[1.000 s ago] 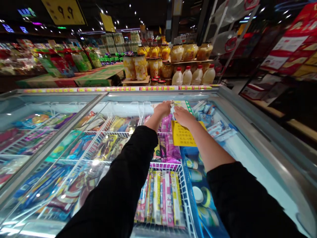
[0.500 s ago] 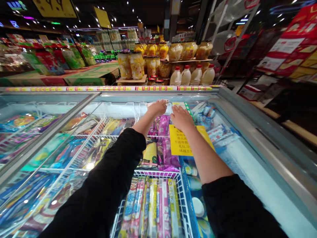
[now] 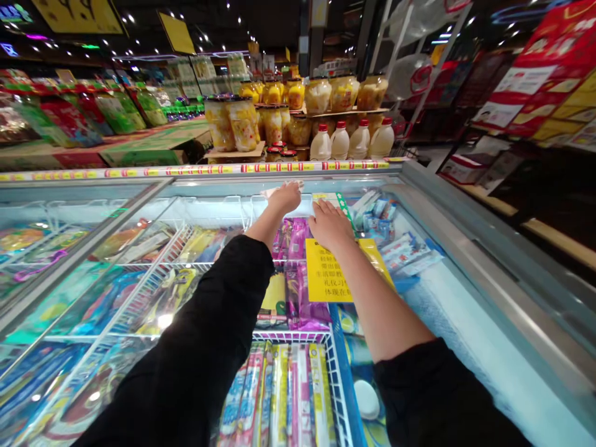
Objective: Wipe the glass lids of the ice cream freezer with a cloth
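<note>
My left hand [image 3: 285,197] lies near the far edge of the glass lid of a chest freezer. Its fingers are curled over a pale cloth [image 3: 269,193], which sticks out on both sides of the hand. To the right of it, my right hand [image 3: 331,225] rests palm down on the glass with its fingers stretched out, holding nothing. Under the right forearm is a yellow sign [image 3: 326,279] with black writing. A white and green label [image 3: 343,203] shows just beyond the right fingers. Purple packets [image 3: 297,239] lie beneath the glass between my arms.
White wire baskets [image 3: 336,379] inside the freezer hold several wrapped ice creams [image 3: 279,391]. A metal frame bar [image 3: 135,202] crosses the lid on the left. Behind the price-label rail [image 3: 279,166] stand fruit jars [image 3: 244,124] and red-capped bottles [image 3: 339,141]. Red boxes [image 3: 535,81] are at the right.
The view has turned slightly to the right, so everything sits a little further left. Both hands stay at nearly the same place on the glass, the cloth still under my left hand.
</note>
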A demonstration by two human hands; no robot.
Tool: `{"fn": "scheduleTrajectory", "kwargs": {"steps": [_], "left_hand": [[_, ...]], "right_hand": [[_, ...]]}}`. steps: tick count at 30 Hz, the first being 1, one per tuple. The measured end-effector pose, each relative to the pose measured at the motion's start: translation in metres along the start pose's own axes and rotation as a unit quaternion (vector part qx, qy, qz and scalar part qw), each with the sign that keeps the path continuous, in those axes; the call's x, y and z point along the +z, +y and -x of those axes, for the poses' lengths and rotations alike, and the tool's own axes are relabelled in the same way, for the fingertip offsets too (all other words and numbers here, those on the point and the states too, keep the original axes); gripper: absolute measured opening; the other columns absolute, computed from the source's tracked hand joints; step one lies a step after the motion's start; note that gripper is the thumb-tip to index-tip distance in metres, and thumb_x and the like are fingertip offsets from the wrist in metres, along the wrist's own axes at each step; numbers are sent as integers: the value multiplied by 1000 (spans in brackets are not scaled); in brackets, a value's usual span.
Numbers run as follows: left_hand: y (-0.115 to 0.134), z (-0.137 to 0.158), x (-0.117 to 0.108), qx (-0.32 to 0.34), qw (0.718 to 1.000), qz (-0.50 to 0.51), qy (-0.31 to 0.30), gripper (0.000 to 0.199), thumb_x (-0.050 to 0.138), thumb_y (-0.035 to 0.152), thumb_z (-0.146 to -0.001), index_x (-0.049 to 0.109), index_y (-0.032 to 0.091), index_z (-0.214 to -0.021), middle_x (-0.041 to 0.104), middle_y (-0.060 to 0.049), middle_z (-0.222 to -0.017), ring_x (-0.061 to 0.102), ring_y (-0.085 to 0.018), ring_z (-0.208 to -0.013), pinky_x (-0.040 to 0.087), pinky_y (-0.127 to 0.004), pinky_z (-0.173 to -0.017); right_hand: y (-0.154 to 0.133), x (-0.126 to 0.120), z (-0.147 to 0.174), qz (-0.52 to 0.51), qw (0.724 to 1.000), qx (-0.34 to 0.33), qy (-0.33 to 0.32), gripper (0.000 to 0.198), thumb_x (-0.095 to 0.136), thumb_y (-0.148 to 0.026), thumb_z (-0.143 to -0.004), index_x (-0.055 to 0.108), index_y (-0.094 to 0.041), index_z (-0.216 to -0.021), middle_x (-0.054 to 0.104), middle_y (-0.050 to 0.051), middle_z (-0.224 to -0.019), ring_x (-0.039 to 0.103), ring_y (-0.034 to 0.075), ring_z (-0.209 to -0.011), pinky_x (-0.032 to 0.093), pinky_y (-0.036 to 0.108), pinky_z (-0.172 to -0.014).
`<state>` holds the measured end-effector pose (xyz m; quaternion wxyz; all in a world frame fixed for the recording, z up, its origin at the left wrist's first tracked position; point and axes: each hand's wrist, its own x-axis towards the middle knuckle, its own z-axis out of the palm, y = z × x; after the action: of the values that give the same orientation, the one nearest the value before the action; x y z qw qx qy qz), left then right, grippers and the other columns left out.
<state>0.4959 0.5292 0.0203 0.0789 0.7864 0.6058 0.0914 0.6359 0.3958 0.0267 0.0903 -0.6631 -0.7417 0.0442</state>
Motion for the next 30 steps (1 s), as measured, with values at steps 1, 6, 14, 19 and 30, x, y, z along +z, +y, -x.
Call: {"fn": "scheduleTrajectory", "kwargs": {"steps": [1,6,14,19,30], "left_hand": [[4,-2,2,12,1000,0,-3,57,29,28,-110,38,25,-165,31,-5,-177,27,-26,-164,28,-42,-132],[12,-27,1,46,999,2,-14,57,31,29,-109,40,20,-164,37,-8,-174,35,-25,-161,30,-37,-130],[2,-29,-5,27,1000,-2,6,56,27,24,-108,44,11,-160,47,-17,-167,43,-28,-157,35,-42,-128],[13,17,1,99,995,-13,1,55,30,27,-109,42,20,-162,42,-6,-172,37,-23,-160,32,-38,-130],[28,54,-9,71,997,-12,-19,55,29,24,-111,37,17,-165,35,-9,-175,32,-24,-163,30,-38,-131]], "right_hand": [[0,0,0,-2,1000,0,0,63,30,-29,-109,34,-9,-168,27,11,-177,25,25,-164,18,45,-134],[1,0,-2,-5,1000,-2,-2,63,29,-30,-109,34,-9,-168,28,11,-177,24,25,-164,17,45,-134],[5,5,-6,-4,1000,-8,6,63,30,-31,-108,37,-10,-167,29,11,-177,26,25,-164,20,46,-134],[5,6,-7,-15,1000,-6,16,64,29,-27,-107,34,-4,-167,31,14,-176,28,27,-163,20,46,-134],[17,17,-17,-40,996,-11,73,66,31,-21,-102,36,7,-162,47,26,-165,44,32,-155,32,45,-129]]}}
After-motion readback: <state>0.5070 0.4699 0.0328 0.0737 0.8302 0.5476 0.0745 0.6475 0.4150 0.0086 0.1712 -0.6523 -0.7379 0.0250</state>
